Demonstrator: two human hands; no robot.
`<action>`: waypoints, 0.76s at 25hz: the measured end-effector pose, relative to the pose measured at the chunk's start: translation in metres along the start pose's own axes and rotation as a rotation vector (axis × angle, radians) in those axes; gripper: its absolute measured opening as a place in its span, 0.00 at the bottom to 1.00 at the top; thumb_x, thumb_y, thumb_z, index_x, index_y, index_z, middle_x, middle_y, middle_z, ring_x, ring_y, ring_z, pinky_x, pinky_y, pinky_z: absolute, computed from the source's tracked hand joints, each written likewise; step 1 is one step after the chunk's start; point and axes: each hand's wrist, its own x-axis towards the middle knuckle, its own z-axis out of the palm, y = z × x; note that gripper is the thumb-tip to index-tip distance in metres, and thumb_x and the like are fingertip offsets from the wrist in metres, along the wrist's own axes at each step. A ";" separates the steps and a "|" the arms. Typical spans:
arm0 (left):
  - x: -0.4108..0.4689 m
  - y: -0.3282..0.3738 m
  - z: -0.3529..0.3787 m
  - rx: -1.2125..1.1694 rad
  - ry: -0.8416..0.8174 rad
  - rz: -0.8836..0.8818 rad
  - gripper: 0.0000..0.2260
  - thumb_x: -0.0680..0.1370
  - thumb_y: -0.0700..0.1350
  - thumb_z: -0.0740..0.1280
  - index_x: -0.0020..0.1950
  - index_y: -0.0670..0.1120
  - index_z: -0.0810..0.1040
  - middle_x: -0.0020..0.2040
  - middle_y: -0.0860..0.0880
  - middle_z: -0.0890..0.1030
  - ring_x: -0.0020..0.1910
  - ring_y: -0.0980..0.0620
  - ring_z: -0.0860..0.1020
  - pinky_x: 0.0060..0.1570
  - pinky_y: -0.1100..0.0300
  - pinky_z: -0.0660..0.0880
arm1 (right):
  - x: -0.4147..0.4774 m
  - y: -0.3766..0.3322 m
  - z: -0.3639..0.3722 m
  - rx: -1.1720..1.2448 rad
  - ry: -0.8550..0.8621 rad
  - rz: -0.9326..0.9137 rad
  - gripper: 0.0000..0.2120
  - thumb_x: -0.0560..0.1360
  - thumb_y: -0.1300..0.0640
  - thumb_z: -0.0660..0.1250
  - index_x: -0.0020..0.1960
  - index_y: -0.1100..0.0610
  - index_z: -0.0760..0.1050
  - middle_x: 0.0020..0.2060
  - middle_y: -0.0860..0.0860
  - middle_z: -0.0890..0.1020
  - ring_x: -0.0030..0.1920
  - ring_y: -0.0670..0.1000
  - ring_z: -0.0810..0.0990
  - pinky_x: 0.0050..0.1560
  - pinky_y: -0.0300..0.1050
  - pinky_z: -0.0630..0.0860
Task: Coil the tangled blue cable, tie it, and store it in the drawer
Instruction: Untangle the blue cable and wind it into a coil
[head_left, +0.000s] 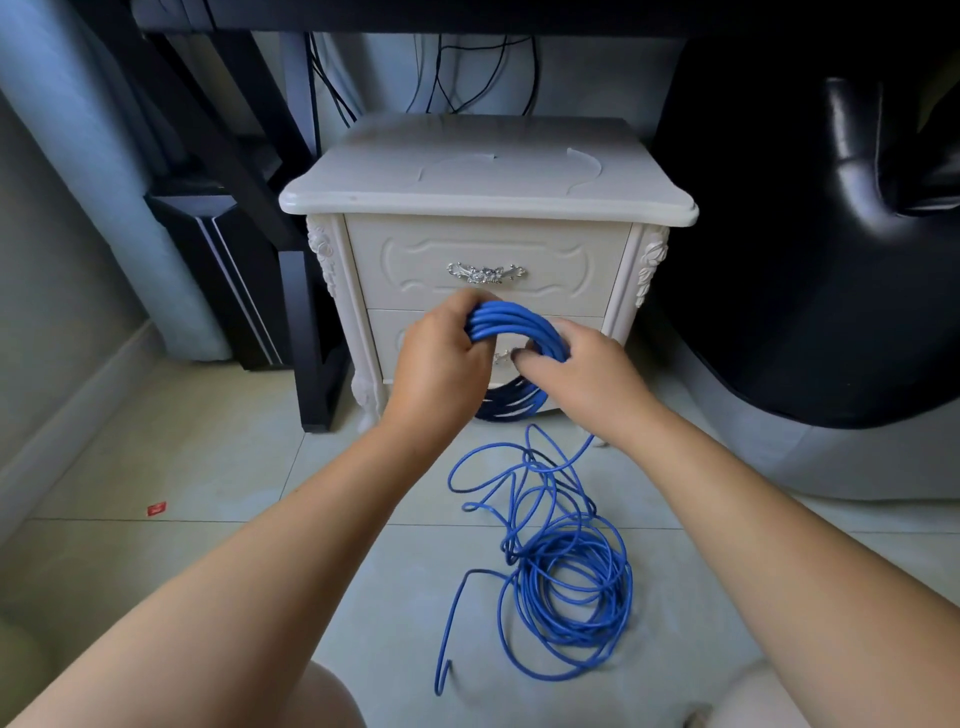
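One carved white nightstand (488, 182) stands on the smooth tiled floor (182, 467), its upper drawer (415, 260) and lower drawer (387, 338) both closed. One glossy blue cable (519, 318): round loops held before the lower drawer, the rest tangled on the near floor. The left hand (441, 364) clenches the loops' left side; the right hand (587, 379) pinches their right.

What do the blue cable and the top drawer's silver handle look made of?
Thin blue cable: likely plastic-jacketed, smooth, slightly glossy; it bends into loose loops. Ornate silver drawer handle: probably polished or plated metal, given its bright glints.
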 end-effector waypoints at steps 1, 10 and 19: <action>0.000 0.002 -0.001 -0.042 0.031 -0.017 0.14 0.76 0.34 0.60 0.48 0.53 0.77 0.39 0.52 0.80 0.42 0.45 0.81 0.46 0.48 0.78 | 0.000 0.003 0.000 0.036 -0.059 0.033 0.13 0.73 0.46 0.66 0.42 0.56 0.74 0.33 0.48 0.77 0.36 0.49 0.72 0.38 0.44 0.68; -0.003 0.014 0.002 -0.692 0.222 -0.407 0.10 0.81 0.39 0.60 0.46 0.49 0.78 0.27 0.54 0.70 0.27 0.56 0.69 0.35 0.63 0.69 | -0.008 -0.001 0.009 0.262 -0.116 0.031 0.19 0.70 0.33 0.66 0.52 0.46 0.77 0.44 0.43 0.83 0.42 0.44 0.80 0.42 0.41 0.76; -0.011 0.006 0.010 -0.811 -0.043 -0.640 0.07 0.80 0.45 0.66 0.55 0.45 0.80 0.54 0.48 0.85 0.47 0.54 0.83 0.46 0.61 0.76 | -0.011 -0.013 0.011 0.792 -0.023 0.236 0.04 0.80 0.56 0.64 0.46 0.55 0.75 0.40 0.54 0.83 0.36 0.56 0.85 0.35 0.54 0.82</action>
